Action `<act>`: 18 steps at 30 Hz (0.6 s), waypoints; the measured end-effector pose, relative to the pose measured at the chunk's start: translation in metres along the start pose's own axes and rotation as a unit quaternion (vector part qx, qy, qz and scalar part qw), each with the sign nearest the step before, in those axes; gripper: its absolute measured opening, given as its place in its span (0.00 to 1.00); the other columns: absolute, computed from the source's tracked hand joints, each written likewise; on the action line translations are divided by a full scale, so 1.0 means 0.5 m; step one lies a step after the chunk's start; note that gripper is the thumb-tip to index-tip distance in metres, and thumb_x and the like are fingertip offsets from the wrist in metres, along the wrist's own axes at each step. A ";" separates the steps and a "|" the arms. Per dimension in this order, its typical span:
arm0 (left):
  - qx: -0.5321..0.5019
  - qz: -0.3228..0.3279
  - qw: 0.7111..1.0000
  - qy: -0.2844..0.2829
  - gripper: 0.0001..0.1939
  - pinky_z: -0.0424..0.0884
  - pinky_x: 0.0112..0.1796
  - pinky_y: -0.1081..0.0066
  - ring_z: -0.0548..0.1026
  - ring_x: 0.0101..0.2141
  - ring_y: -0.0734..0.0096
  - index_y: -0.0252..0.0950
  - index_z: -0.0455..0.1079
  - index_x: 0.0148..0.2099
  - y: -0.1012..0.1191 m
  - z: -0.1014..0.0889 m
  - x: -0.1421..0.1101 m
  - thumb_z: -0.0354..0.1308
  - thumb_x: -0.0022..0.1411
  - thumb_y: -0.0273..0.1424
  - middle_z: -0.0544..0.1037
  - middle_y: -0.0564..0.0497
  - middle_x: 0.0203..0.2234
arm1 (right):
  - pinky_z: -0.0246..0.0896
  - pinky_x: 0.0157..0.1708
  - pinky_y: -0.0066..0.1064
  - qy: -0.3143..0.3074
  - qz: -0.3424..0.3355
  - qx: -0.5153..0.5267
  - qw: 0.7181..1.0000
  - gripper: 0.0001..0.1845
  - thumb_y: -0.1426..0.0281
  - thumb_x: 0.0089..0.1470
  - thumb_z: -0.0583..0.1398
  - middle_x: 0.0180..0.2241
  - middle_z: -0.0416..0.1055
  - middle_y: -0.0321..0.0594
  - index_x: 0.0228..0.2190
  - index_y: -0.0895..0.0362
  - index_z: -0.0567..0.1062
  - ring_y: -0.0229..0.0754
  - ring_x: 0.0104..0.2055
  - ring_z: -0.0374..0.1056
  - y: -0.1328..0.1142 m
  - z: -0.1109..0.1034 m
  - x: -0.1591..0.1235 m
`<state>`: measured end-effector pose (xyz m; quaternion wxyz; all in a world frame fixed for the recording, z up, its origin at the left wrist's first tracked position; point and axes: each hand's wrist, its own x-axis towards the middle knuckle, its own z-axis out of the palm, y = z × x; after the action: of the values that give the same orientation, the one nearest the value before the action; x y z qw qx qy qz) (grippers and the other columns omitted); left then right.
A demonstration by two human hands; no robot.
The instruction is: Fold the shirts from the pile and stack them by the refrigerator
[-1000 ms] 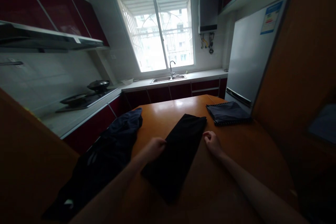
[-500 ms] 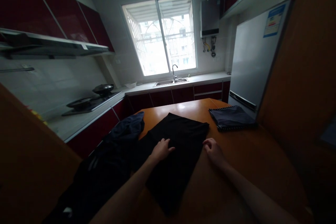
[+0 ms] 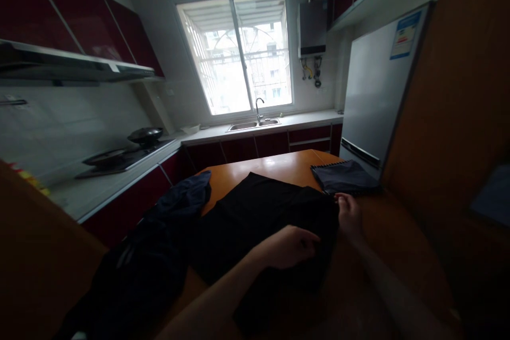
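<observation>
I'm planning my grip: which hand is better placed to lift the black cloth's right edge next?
Probably the right hand, at that edge of the black cloth; the left hand is farther in.

The wood tbl [image 3: 394,239], orange-brown w/ a shiny patch at its far edge, carried three dark things. A black cloth [image 3: 255,212] was spread over the mid. part, uneven in outline, w/ a few soft creases. To the L, a rumpled navy garment [image 3: 159,239] w/ whitish marks lay by it; too dark to tell if they overlapped. Far R, a flat dk-gray piece [image 3: 346,176] w/ a black ridged edge lay close to the cloth's R corner.
</observation>
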<state>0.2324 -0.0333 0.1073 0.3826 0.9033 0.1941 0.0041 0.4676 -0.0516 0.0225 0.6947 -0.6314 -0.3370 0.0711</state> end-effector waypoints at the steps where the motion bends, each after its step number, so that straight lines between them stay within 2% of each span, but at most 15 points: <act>1: 0.026 -0.040 0.997 0.061 0.20 0.71 0.40 0.73 0.78 0.38 0.67 0.36 0.74 0.58 -0.018 -0.001 0.000 0.56 0.65 0.30 0.81 0.48 0.42 | 0.65 0.45 0.43 0.023 -0.009 -0.019 1.000 0.19 0.58 0.54 0.53 0.40 0.77 0.50 0.37 0.57 0.75 0.53 0.42 0.72 0.000 -0.017 0.011; 3: 0.100 -0.128 0.972 0.170 0.18 0.70 0.45 0.68 0.77 0.43 0.60 0.32 0.74 0.55 -0.064 -0.005 0.003 0.56 0.65 0.30 0.79 0.41 0.46 | 0.65 0.45 0.44 0.048 -0.011 -0.045 0.998 0.18 0.59 0.51 0.54 0.39 0.76 0.51 0.36 0.58 0.75 0.53 0.41 0.71 0.002 -0.040 0.026; 4: 0.131 -0.165 0.958 0.194 0.20 0.70 0.47 0.66 0.76 0.46 0.57 0.30 0.73 0.56 -0.087 -0.005 0.005 0.58 0.64 0.31 0.77 0.38 0.49 | 0.65 0.44 0.43 0.049 -0.005 -0.049 0.998 0.18 0.60 0.50 0.54 0.39 0.76 0.51 0.36 0.58 0.75 0.53 0.40 0.71 0.003 -0.045 0.031; 6: 0.155 -0.201 0.951 0.177 0.24 0.69 0.50 0.63 0.75 0.49 0.53 0.30 0.72 0.58 -0.120 0.003 0.009 0.62 0.61 0.34 0.74 0.36 0.52 | 0.66 0.41 0.42 0.035 0.020 -0.045 0.998 0.17 0.61 0.46 0.55 0.36 0.76 0.50 0.34 0.58 0.75 0.52 0.38 0.71 0.008 -0.044 0.035; 8: 0.136 -0.173 0.965 0.141 0.23 0.70 0.49 0.65 0.75 0.47 0.55 0.33 0.74 0.56 -0.127 0.017 0.014 0.63 0.59 0.34 0.74 0.39 0.51 | 0.66 0.39 0.41 0.014 0.037 -0.040 0.998 0.16 0.62 0.44 0.55 0.33 0.76 0.48 0.32 0.57 0.75 0.51 0.36 0.71 0.013 -0.038 0.036; 10: 0.101 -0.132 0.976 0.138 0.16 0.70 0.47 0.68 0.76 0.44 0.61 0.35 0.76 0.52 -0.111 0.033 0.018 0.58 0.63 0.33 0.75 0.43 0.46 | 0.66 0.39 0.40 -0.001 0.035 -0.039 0.999 0.16 0.62 0.43 0.55 0.33 0.76 0.48 0.32 0.57 0.76 0.51 0.36 0.71 0.016 -0.032 0.035; 13: 0.081 -0.116 0.972 0.187 0.18 0.70 0.48 0.67 0.75 0.43 0.63 0.35 0.75 0.53 -0.060 0.052 0.026 0.50 0.69 0.36 0.74 0.44 0.46 | 0.66 0.40 0.40 -0.004 0.021 -0.035 0.999 0.15 0.63 0.43 0.55 0.33 0.76 0.48 0.31 0.57 0.76 0.51 0.37 0.72 0.017 -0.031 0.033; 15: 0.120 -0.112 0.963 0.213 0.20 0.69 0.51 0.64 0.73 0.48 0.58 0.36 0.74 0.55 -0.024 0.062 0.032 0.54 0.67 0.40 0.72 0.43 0.49 | 0.66 0.41 0.40 -0.002 0.014 -0.038 0.999 0.15 0.63 0.44 0.55 0.34 0.76 0.48 0.31 0.57 0.76 0.50 0.37 0.72 0.016 -0.032 0.033; 18: 0.199 -0.117 0.957 0.178 0.23 0.68 0.54 0.59 0.70 0.54 0.49 0.36 0.74 0.54 0.018 0.076 0.049 0.64 0.60 0.43 0.71 0.40 0.52 | 0.66 0.40 0.40 -0.004 0.014 -0.046 0.999 0.16 0.63 0.44 0.55 0.34 0.76 0.47 0.31 0.57 0.76 0.50 0.36 0.71 0.015 -0.036 0.034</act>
<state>0.2644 -0.0564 0.0835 0.1521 0.9169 0.3599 0.0815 0.4929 -0.0563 0.0222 0.6627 -0.6668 -0.3339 0.0682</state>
